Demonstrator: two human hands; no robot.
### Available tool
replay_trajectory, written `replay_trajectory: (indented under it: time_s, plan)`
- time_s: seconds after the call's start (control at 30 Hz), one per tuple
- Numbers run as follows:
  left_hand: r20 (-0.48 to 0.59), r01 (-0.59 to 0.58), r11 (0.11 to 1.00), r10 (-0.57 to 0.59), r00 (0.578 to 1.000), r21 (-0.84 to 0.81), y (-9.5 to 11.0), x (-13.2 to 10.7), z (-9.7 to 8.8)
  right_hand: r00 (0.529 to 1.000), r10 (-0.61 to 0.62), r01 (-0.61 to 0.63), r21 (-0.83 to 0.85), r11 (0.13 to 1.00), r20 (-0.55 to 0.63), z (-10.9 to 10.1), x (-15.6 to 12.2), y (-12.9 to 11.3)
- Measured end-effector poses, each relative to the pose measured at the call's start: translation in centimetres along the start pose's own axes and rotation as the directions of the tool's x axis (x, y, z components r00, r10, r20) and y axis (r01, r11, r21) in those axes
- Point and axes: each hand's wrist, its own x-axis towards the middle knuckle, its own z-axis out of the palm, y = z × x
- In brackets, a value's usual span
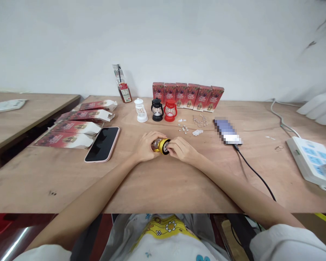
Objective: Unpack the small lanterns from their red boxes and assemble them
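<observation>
In front of the red lantern (170,103), the left hand (146,148) gripped a gold lantern (161,145) (shiny, tipped sideways); the right hand (183,148) touched its dark-rimmed end, any grasp unclear.

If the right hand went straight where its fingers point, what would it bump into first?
The gold lantern: the fingertips of the right hand seem to be right at its base. Beyond it, the left hand probably comes next, though depth is hard to judge.
</observation>
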Motion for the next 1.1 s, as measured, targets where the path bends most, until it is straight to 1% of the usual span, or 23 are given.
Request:
replay_trajectory:
  time_s: [0.1, 0.27, 0.37, 0.43, 0.5, 0.53, 0.57, 0.6, 0.63, 0.67, 0.7, 0.73, 0.77, 0.8, 0.83, 0.87, 0.9, 0.93, 0.97, 1.0, 1.03, 1.1]
  plan:
    - [-0.009, -0.007, 1.0, 0.007, 1.0, 0.002, 0.0, 0.0, 0.1, 0.999, -0.016, 0.015, -0.029, 0.999, -0.029, -0.1, 0.1, 0.0]
    - [-0.018, -0.031, 1.0, 0.031, 0.999, -0.007, -0.1, 0.0, 0.0, 0.999, -0.048, 0.047, -0.029, 0.998, -0.018, -0.4, 0.2, 0.0]
    - [-0.009, -0.035, 0.999, 0.035, 0.999, 0.005, 0.0, 0.0, -0.1, 0.997, -0.063, 0.063, -0.012, 0.998, -0.05, -0.6, 0.2, 0.0]
    - [-0.014, -0.03, 1.0, 0.03, 0.999, -0.004, 0.0, 0.0, -0.1, 0.996, -0.041, 0.041, 0.003, 0.999, -0.079, -0.6, 0.2, 0.0]
    - [-0.044, -0.02, 0.999, 0.018, 0.999, -0.035, 0.0, 0.0, 0.0, 0.992, 0.036, -0.03, 0.051, 0.998, -0.119, -0.7, 0.2, -0.1]
    - [-0.061, -0.013, 0.999, 0.01, 0.998, -0.05, -0.1, 0.0, 0.0, 0.984, 0.102, -0.089, 0.091, 0.992, -0.146, -0.7, 0.2, -0.2]
    - [-0.077, -0.004, 0.998, 0.0, 0.997, -0.06, -0.1, 0.0, 0.1, 0.967, 0.19, -0.167, 0.141, 0.976, -0.172, -0.6, 0.2, -0.3]
    - [-0.094, 0.007, 0.998, -0.012, 0.995, -0.063, -0.2, 0.0, 0.2, 0.935, 0.299, -0.261, 0.204, 0.944, -0.188, -0.6, 0.2, -0.4]
    - [-0.107, 0.02, 0.998, -0.026, 0.994, -0.062, -0.3, 0.0, 0.2, 0.885, 0.424, -0.365, 0.282, 0.887, -0.19, -0.5, 0.2, -0.5]
    - [-0.118, 0.035, 0.998, -0.042, 0.992, -0.059, -0.3, 0.0, 0.3, 0.812, 0.557, -0.469, 0.373, 0.801, -0.174, -0.3, 0.3, -0.6]
    - [-0.128, 0.055, 0.997, -0.062, 0.99, -0.06, -0.4, 0.0, 0.3, 0.718, 0.684, -0.559, 0.475, 0.68, -0.134, -0.1, 0.4, -0.7]
    - [-0.141, 0.078, 0.995, -0.087, 0.986, -0.068, -0.4, 0.0, 0.4, 0.609, 0.79, -0.624, 0.575, 0.529, -0.065, 0.1, 0.4, -0.8]
    - [-0.156, 0.102, 0.991, -0.114, 0.981, -0.083, -0.5, 0.0, 0.4, 0.501, 0.865, -0.659, 0.659, 0.364, 0.024, 0.3, 0.5, -0.9]
    - [-0.171, 0.124, 0.987, -0.141, 0.975, -0.106, -0.5, 0.1, 0.4, 0.406, 0.906, -0.664, 0.72, 0.201, 0.121, 0.5, 0.6, -1.1]
    - [-0.19, 0.144, 0.98, -0.168, 0.967, -0.136, -0.6, 0.1, 0.5, 0.327, 0.92, -0.653, 0.756, 0.055, 0.216, 0.7, 0.8, -1.2]
    - [-0.209, 0.156, 0.973, -0.191, 0.959, -0.172, -0.6, 0.2, 0.5, 0.267, 0.914, -0.636, 0.769, -0.071, 0.305, 0.8, 0.9, -1.4]
    - [-0.223, 0.161, 0.964, -0.208, 0.952, -0.213, -0.7, 0.2, 0.6, 0.223, 0.896, -0.618, 0.766, -0.175, 0.385, 0.8, 1.0, -1.5]
    - [-0.232, 0.16, 0.955, -0.22, 0.948, -0.251, -0.8, 0.2, 0.6, 0.191, 0.869, -0.6, 0.756, -0.264, 0.455, 0.7, 1.2, -1.7]
    - [-0.236, 0.159, 0.946, -0.229, 0.945, -0.283, -0.9, 0.3, 0.7, 0.171, 0.836, -0.582, 0.738, -0.341, 0.521, 0.5, 1.4, -1.9]
    - [-0.24, 0.158, 0.94, -0.235, 0.942, -0.301, -0.9, 0.3, 0.7, 0.161, 0.796, -0.569, 0.714, -0.409, 0.584, 0.4, 1.5, -2.1]
    - [-0.243, 0.159, 0.94, -0.237, 0.94, -0.302, -1.0, 0.3, 0.8, 0.161, 0.748, -0.559, 0.684, -0.469, 0.644, 0.1, 1.7, -2.2]
    - [-0.254, 0.166, 0.957, -0.226, 0.941, -0.237, -1.0, 0.2, 0.8, 0.165, 0.646, -0.544, 0.616, -0.571, 0.745, -0.3, 2.0, -2.5]
